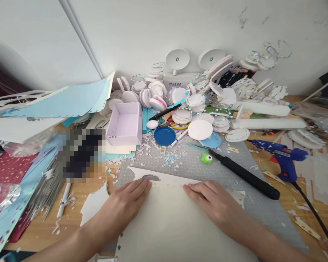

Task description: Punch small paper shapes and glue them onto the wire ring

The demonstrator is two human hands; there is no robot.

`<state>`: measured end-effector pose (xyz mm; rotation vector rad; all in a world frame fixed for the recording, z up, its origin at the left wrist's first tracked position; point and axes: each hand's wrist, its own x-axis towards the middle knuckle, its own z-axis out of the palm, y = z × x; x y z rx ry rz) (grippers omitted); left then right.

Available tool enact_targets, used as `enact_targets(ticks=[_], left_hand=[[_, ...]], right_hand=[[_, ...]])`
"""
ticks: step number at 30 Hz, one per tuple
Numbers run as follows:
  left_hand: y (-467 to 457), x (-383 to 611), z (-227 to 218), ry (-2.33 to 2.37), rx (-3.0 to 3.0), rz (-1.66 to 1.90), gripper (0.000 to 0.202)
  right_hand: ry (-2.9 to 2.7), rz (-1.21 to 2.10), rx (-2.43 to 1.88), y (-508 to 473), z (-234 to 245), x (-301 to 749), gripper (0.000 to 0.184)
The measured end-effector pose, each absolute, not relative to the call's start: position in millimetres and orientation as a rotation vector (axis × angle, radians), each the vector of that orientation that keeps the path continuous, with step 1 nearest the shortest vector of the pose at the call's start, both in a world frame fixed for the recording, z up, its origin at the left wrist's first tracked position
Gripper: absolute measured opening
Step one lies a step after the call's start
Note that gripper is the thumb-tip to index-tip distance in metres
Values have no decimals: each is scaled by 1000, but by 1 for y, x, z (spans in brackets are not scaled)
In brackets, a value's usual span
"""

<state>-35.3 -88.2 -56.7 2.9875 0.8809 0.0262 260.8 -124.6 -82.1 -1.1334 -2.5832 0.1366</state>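
Note:
A large cream paper sheet [177,222] lies in front of me, with small punched holes along its left edge. My left hand [129,200] grips the far edge near its left end, fingers pressed together. Further along that same edge, the fingers and thumb of my right hand [214,198] are closed on the sheet. Beneath it, a white cut-out paper piece [138,174] sticks out on the far side. Both lie on a grey cutting mat [144,163]. Beyond my right hand sits a small green craft punch [206,158].
A long black-handled tool [246,174] and a blue glue gun [288,158] lie to the right. A lilac box [124,123] and a blue round lid [164,136] stand behind the mat. White foam discs [199,129] crowd the back. Paper bits [172,160] litter the surface.

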Motion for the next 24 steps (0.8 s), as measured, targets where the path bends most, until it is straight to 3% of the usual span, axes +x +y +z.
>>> enact_targets(ticks=[12, 20, 24], left_hand=[[-109, -36, -61, 1025, 3118, 37, 55], [-94, -18, -48, 1156, 2757, 380, 30], [-75, 15, -35, 1072, 2596, 249, 27]], right_hand=[[-2492, 83, -1175, -145, -91, 267, 37], [-2322, -83, -1342, -146, -88, 258, 34], [-2325, -123, -1284, -143, -89, 254, 23]])
